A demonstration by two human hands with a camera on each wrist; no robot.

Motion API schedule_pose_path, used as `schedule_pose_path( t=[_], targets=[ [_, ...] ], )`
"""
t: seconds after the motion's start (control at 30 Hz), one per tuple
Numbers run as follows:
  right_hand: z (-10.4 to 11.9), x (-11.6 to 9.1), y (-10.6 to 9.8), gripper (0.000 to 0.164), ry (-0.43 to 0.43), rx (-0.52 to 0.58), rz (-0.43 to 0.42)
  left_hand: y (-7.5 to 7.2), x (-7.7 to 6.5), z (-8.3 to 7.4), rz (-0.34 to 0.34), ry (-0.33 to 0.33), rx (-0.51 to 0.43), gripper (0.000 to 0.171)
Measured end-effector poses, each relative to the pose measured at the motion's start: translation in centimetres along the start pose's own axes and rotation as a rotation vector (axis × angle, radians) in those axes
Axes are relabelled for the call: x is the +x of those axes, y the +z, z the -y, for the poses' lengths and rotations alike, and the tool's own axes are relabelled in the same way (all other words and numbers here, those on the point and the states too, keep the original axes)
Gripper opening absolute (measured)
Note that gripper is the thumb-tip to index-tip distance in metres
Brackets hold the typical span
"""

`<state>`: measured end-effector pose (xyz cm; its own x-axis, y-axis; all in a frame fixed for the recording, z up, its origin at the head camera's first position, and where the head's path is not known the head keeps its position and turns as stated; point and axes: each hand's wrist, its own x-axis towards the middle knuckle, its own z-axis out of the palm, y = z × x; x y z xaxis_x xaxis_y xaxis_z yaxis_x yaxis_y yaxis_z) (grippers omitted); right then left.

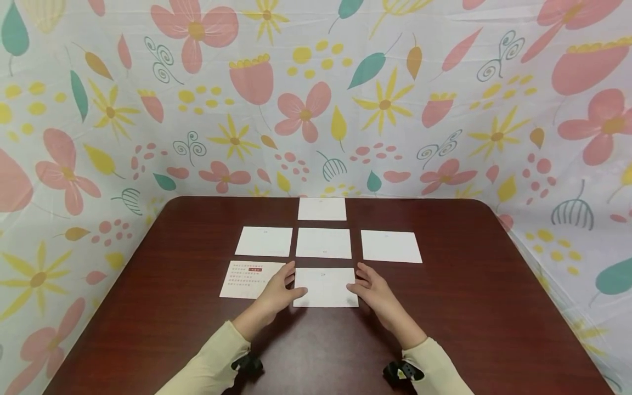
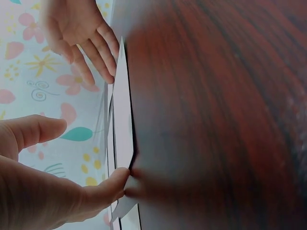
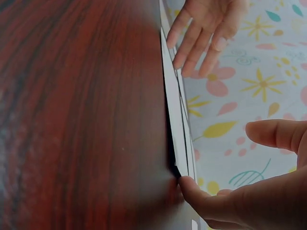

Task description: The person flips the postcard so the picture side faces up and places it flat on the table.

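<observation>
A white card [image 1: 326,291] lies at the front of a group of cards on the table. My left hand [image 1: 275,291] is at its left side and my right hand [image 1: 380,293] at its right. In the left wrist view, the left fingertips touch the edge of the card [image 2: 123,110], with the thumb raised apart from it. The right wrist view has the right fingertips against the opposite end of the card [image 3: 171,110], thumb likewise lifted. Partly behind the left hand is a card printed with red text [image 1: 242,282]. Neither hand pinches anything.
Behind the front card lie a left white card [image 1: 264,242], a middle white card [image 1: 323,244] and a right white card [image 1: 391,247]. Another white card [image 1: 322,209] is at the far edge of the dark red table [image 1: 469,307]. A flower-patterned cloth [image 1: 306,109] hangs behind.
</observation>
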<state>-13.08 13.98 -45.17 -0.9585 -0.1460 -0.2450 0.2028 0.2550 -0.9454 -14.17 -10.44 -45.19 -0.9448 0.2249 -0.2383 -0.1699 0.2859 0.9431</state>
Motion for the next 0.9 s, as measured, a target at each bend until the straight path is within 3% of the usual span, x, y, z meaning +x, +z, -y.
schedule_pose_path(
  t=[0.6,0.9],
  targets=[
    [-0.3,0.8,0.0,0.061,-0.022,0.067,-0.103,-0.2,0.2,0.3,-0.095,0.002,0.004,0.064],
    [-0.5,1.2,0.1,0.043,-0.022,0.137,-0.169,-0.6,0.6,0.5,-0.171,0.068,0.005,0.044]
  ],
)
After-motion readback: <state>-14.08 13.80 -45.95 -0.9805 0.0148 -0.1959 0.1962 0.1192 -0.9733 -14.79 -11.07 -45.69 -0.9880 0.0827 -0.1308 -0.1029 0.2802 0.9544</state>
